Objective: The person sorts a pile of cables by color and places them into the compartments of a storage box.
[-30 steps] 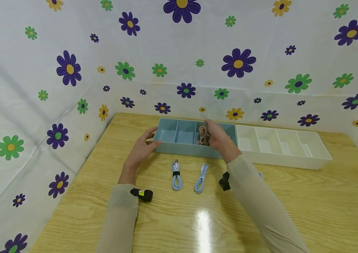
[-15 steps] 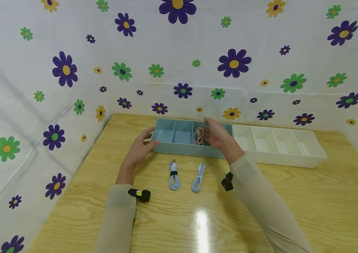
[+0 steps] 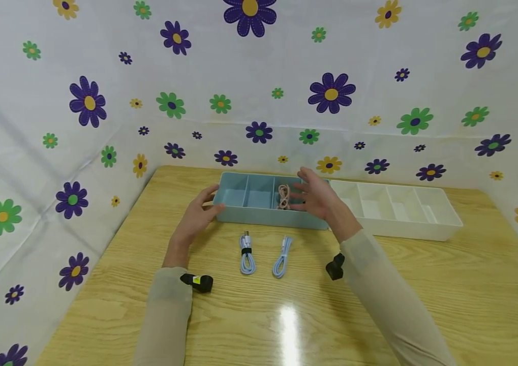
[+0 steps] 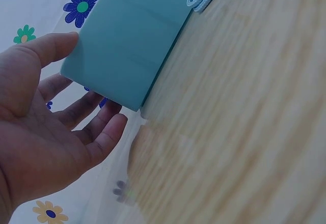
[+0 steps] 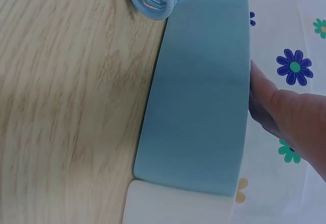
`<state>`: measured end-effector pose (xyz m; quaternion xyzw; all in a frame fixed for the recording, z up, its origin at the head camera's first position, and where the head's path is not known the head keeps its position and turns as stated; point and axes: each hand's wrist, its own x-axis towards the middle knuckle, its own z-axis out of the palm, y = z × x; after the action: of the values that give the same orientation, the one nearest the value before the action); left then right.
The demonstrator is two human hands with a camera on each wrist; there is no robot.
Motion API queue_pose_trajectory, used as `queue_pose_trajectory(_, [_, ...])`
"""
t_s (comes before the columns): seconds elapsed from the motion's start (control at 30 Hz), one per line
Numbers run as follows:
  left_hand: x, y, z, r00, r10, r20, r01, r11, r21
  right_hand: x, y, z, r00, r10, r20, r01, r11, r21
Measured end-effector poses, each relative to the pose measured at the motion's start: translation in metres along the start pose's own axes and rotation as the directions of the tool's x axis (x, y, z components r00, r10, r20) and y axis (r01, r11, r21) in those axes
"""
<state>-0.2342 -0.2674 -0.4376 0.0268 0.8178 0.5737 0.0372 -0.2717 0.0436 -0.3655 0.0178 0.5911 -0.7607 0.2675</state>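
Observation:
A light blue divided box (image 3: 259, 217) stands lengthwise at the back of the table. At its left end my left hand (image 3: 194, 216) holds it, thumb at the front corner and fingers round the far side; the left wrist view shows this thumb (image 4: 66, 43) at the edge of the front wall. A coiled pinkish-beige cable (image 3: 283, 197) lies in the third compartment from the left. My right hand (image 3: 320, 198) hovers just right of that cable, over the box, fingers spread and holding nothing. In the right wrist view this hand (image 5: 300, 114) is partly hidden behind the box wall.
A white divided box (image 3: 405, 230) adjoins the blue one on the right. On the table in front lie a coiled light blue cable with a black strap (image 3: 246, 259) and another light blue coil (image 3: 281, 260). A flowered cloth (image 3: 222, 61) hangs behind.
My right hand has released the beige cable, spread its fingers and drawn back up and right. The cable stays in the compartment. The head view has swung slightly right; my left hand keeps its place.

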Motion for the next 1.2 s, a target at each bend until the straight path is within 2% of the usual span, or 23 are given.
queue_pose_trajectory(0.03, [0.002,-0.005,-0.001,1.0,0.005,-0.003,-0.005,1.0,0.003,-0.001,0.001,-0.002,1.0,-0.003,0.009,0.003,1.0,0.001])
queue_pose_trajectory(0.43, [0.002,-0.005,-0.002,1.0,-0.01,-0.008,0.01,1.0,0.016,-0.018,0.003,-0.024,0.998,-0.034,0.06,0.028,0.995,0.1])
queue_pose_trajectory(0.83, [0.001,-0.002,0.0,1.0,-0.007,-0.002,0.007,1.0,0.017,-0.042,0.019,-0.048,0.985,-0.081,0.153,0.039,0.964,0.262])
queue_pose_trajectory(1.03, [0.002,-0.003,0.0,1.0,-0.01,-0.003,0.01,1.0,0.011,-0.057,0.023,-0.056,0.976,-0.111,0.189,0.06,0.965,0.257])
queue_pose_trajectory(1.2, [0.003,-0.004,0.0,1.0,-0.019,-0.005,0.019,1.0,0.006,-0.07,0.03,-0.06,0.968,-0.116,0.221,0.074,0.979,0.188])
